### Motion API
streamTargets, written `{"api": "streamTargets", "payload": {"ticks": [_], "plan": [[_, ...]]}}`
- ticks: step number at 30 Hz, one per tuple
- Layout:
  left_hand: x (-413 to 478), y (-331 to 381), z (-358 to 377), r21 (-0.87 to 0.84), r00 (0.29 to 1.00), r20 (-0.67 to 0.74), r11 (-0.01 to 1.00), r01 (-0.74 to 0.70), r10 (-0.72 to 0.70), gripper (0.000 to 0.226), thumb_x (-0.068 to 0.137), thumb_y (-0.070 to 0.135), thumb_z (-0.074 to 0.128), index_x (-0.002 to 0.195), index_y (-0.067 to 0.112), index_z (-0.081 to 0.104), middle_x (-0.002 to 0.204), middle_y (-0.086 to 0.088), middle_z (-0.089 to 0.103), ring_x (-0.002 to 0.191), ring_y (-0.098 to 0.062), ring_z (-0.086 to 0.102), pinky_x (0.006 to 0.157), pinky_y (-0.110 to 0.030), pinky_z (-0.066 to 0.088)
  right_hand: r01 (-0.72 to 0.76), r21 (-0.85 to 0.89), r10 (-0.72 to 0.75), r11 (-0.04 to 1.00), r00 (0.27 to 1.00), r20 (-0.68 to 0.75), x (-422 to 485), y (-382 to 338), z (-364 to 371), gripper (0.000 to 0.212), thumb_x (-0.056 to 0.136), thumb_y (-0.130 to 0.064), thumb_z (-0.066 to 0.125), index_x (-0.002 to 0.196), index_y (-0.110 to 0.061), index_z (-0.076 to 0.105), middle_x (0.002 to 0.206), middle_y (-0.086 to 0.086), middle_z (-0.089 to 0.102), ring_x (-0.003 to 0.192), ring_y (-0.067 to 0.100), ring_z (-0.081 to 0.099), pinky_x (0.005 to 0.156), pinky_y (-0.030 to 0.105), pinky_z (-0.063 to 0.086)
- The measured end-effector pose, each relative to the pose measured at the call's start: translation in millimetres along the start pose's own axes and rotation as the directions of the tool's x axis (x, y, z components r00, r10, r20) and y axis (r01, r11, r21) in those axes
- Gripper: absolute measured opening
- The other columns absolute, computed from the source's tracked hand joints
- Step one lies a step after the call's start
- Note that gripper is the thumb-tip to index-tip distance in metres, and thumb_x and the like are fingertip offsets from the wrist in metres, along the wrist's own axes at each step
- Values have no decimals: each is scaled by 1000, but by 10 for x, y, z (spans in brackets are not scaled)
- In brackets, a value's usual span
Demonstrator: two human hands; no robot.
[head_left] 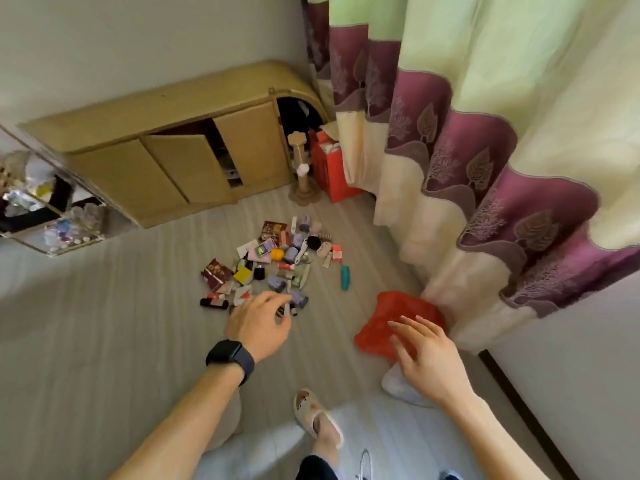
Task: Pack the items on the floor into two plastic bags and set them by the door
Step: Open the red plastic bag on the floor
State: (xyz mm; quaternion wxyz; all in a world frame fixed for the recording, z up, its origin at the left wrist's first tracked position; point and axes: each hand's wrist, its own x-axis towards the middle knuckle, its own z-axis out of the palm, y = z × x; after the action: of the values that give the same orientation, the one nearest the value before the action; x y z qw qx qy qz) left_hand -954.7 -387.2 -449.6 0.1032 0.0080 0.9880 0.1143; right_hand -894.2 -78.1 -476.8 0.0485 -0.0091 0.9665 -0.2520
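1. Packing is judged to be at its very start: the pile of items point(277, 265) is seen scattered on the floor point(121, 323), and nothing can be seen inside any bag.
2. The left hand point(258, 323) is held over the pile's near edge with its fingers curled. A small thing shows at the fingertips, but whether it is pinched cannot be told.
3. The right hand point(426, 355) is held spread, fingers straight, above the near edge of the red plastic bag point(398, 313). Contact cannot be confirmed.
4. The red plastic bag is found crumpled on the floor, right of the pile and just beside the curtain point(485, 202). Which way its mouth points cannot be told.
5. For the next move, it is judged that the bag must be lifted and its mouth opened before items can be dropped in.
6. The pile is stretched from near left to far right. The teal tube point(345, 277), set apart on the right, is laid with its long axis running near to far.
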Motion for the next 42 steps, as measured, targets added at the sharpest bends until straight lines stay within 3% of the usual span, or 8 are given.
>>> {"api": "streamTargets", "payload": {"ticks": [8,14,19,26,29,31,36,42], "plan": [[1610,-563,-79,64,972,217,992,-106,89,42,93,42,48,134,37,52,138,8,52,124,-20,49,98,-38,44,-157,-41,160,987,981,111,1100,-499,568,37,100,-41,49,134,-32,60,142,-6,55,140,20,39,115,33,31],[2470,-774,153,82,936,328,983,-164,129,40,93,40,46,133,38,52,134,7,54,119,-21,52,92,-38,47,-270,-23,270,963,946,182,1805,-584,1040,40,99,-44,47,137,-36,55,144,-10,53,142,18,36,114,38,33],[3035,-898,398,87,897,424,980,-178,126,36,95,41,44,130,37,54,130,5,56,117,-22,53,90,-38,47,-338,16,327,941,921,213,2355,-480,1400,37,98,-41,52,133,-32,61,138,-7,59,136,21,43,111,38,37],[3800,-1038,874,69,826,517,951,-302,225,37,95,39,43,131,35,54,127,4,58,113,-22,56,84,-35,45,-453,42,433,891,873,226,2940,-273,2002,34,96,-31,59,129,-22,65,132,0,64,127,28,53,110,38,37],[4111,-1088,1199,63,779,566,928,-368,271,40,95,35,44,133,33,54,133,4,55,117,-21,54,88,-34,45,-481,101,459,871,869,182,3076,-225,2400,26,87,-15,72,113,-17,73,111,4,73,105,32,66,96,37,46],[4290,-1135,1465,64,740,604,908,-414,295,40,95,35,44,134,32,53,138,4,52,121,-20,51,91,-34,44,-544,105,514,833,830,216,3110,-184,2659,25,89,-18,68,113,-20,72,111,2,72,106,29,64,92,34,46],[4673,-1324,2271,85,630,681,815,-573,372,47,94,36,44,141,33,44,150,4,40,132,-21,41,105,-34,37,-702,70,653,709,691,311,3129,81,3529,43,100,-38,45,142,-32,49,146,-5,50,137,21,39,107,33,38],[4984,-1682,3577,99,548,708,705,-703,446,51,95,42,40,145,36,37,154,3,32,137,-22,35,109,-34,32,-827,44,767,560,538,348,3079,643,4953,47,101,-45,39,148,-37,39,159,2,30,144,27,27,113,38,33]]}}
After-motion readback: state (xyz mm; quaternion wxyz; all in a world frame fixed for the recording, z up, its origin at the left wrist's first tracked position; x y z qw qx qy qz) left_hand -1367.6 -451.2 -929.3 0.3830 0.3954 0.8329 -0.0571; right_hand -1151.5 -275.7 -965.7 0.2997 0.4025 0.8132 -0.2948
